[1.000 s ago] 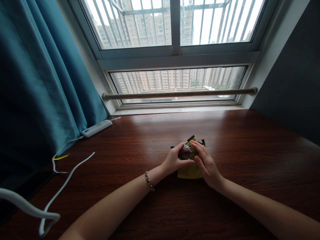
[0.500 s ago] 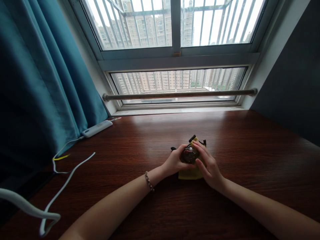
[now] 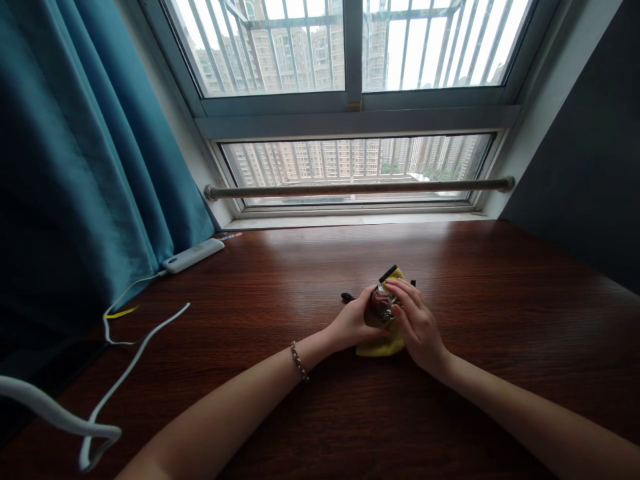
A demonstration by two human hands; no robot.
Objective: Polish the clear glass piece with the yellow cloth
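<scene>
A small, glossy, dark rounded thing (image 3: 383, 304) with bright reflections is between my hands, just above the wooden table; I cannot make out its kind. My left hand (image 3: 357, 317) grips it from the left, thumb on top and fingers underneath. A yellow cloth (image 3: 381, 345) hangs beneath it and shows again past the upper fingertips. Curled over the right side, my right hand (image 3: 417, 327) presses on the glossy thing and the cloth. Black parts stick out at the upper edge and at both sides, one of them a black tip (image 3: 347, 297) beside my left thumb.
On the brown wooden table (image 3: 280, 267), a white power strip (image 3: 194, 256) lies by the blue curtain (image 3: 115, 167). A white cable (image 3: 135, 363) and a yellow strip (image 3: 121, 313) are at the left. A rail (image 3: 360, 189) crosses before the window; a dark wall (image 3: 575, 180) borders the right.
The glossy thing has turned slightly between my hands, and its reflections have shifted. My right fingers have moved a little right, and more yellow cloth shows at the top.
</scene>
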